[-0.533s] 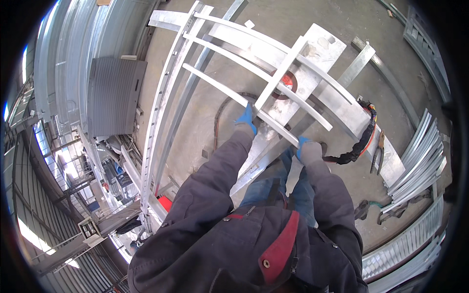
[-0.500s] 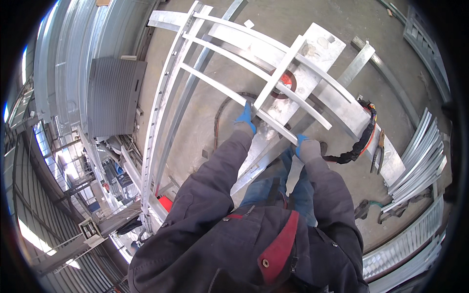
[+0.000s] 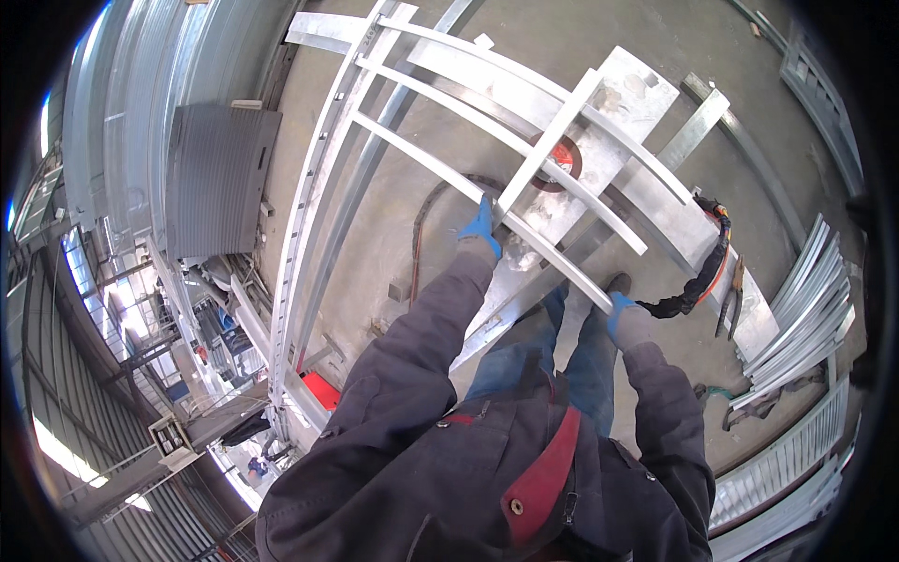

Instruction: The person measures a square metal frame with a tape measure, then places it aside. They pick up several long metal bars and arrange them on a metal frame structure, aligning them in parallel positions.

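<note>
My left hand (image 3: 480,230), in a blue glove, is closed around the nearest metal bar (image 3: 421,161), right where a short crosspiece (image 3: 551,139) meets it. That bar's free end is gripped by my right hand (image 3: 620,314), also gloved in blue; its fingers are partly hidden. Beyond it, two more bars (image 3: 448,101) run roughly alongside and pass the crosspiece. All three reach left to a long, slotted metal rail (image 3: 323,140). Beneath the frame lie wide metal beams (image 3: 637,89), with a round, dark-rimmed red object (image 3: 562,161) on one.
Right of my right hand, a black-wrapped cable (image 3: 698,281) loops by long-handled pliers (image 3: 735,295) on a metal beam. Thin metal strips (image 3: 796,318) are stacked farther right. At left stand a corrugated panel (image 3: 220,178) and a red object (image 3: 320,391). A hose (image 3: 417,234) lies on the floor.
The nearest bar's free end now sticks out farther right and toward me past the crosspiece. My right hand has moved the same way with it. My left hand stays by the crosspiece.
</note>
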Tool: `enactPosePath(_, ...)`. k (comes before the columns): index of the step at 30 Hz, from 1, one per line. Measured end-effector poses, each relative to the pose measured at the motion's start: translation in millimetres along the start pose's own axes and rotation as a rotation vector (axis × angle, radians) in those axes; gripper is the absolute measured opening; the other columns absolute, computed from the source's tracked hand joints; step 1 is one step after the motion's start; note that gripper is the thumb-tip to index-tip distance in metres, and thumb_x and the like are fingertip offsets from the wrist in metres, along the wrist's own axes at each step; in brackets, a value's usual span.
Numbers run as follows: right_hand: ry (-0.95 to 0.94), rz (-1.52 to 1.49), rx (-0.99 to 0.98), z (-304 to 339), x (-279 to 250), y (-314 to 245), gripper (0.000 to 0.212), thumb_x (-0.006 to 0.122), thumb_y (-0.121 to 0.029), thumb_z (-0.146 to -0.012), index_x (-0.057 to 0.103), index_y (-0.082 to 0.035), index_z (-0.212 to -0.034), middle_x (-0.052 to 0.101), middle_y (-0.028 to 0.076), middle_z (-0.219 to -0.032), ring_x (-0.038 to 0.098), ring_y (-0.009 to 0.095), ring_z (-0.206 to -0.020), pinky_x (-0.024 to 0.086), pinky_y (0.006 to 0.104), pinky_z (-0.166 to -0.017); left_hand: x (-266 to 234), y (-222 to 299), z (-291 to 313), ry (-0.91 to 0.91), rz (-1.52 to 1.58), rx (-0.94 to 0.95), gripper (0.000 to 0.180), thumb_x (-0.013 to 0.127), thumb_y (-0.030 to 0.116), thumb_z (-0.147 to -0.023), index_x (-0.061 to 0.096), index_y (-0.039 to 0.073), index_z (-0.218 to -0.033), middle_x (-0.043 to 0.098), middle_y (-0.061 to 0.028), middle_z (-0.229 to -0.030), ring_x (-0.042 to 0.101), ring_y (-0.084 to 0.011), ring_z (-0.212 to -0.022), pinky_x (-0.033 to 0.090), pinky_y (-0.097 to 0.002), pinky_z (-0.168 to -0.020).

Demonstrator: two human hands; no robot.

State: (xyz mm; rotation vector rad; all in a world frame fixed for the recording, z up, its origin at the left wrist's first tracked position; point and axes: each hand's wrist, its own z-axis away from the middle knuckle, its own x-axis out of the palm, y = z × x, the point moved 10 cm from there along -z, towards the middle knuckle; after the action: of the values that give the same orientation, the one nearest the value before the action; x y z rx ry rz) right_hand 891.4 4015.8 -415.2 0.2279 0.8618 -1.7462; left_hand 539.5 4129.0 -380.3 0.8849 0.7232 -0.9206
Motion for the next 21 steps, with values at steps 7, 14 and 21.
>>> enactPosePath(7, 0.16, -0.035, -0.127, -55.0, 17.3, -68.3, 0.027, 0.061, -0.034, -0.099, 0.068, -0.012, -0.113, 0.077, 0.02, -0.098, 0.075, 0.04, -0.094, 0.059, 0.0516, -0.08, 58.6, -67.7, -30.7, -0.058, 0.184, -0.024, 0.095, 0.069, 0.015, -0.093, 0.015, 0.014, -0.171, 0.059, -0.0273, -0.147, 0.064, -0.0431, -0.127, 0.052, -0.0456, -0.106)
enactPosePath(14, 0.261, -0.151, -0.181, -55.2, -1.3, -93.2, 0.032, 0.065, -0.043, -0.097, 0.072, -0.014, -0.107, 0.077, 0.015, -0.092, 0.075, 0.039, -0.085, 0.059, 0.0525, -0.074, 64.9, -97.2, -41.2, 0.007, 0.045, 0.016, 0.087, 0.069, 0.021, -0.095, 0.022, 0.015, -0.167, 0.055, -0.0213, -0.15, 0.062, -0.0381, -0.128, 0.051, -0.0441, -0.107)
enactPosePath(21, 0.177, -0.045, -0.096, 13.9, -15.3, -40.5, 0.038, 0.069, -0.037, -0.09, 0.077, -0.008, -0.113, 0.078, 0.014, -0.098, 0.077, 0.035, -0.09, 0.06, 0.0492, -0.076, 67.2, -113.7, -78.7, -0.044, 0.395, -0.113, 0.077, 0.068, 0.028, -0.099, 0.029, 0.015, -0.164, 0.052, -0.0149, -0.153, 0.059, -0.0327, -0.129, 0.051, -0.0424, -0.109)
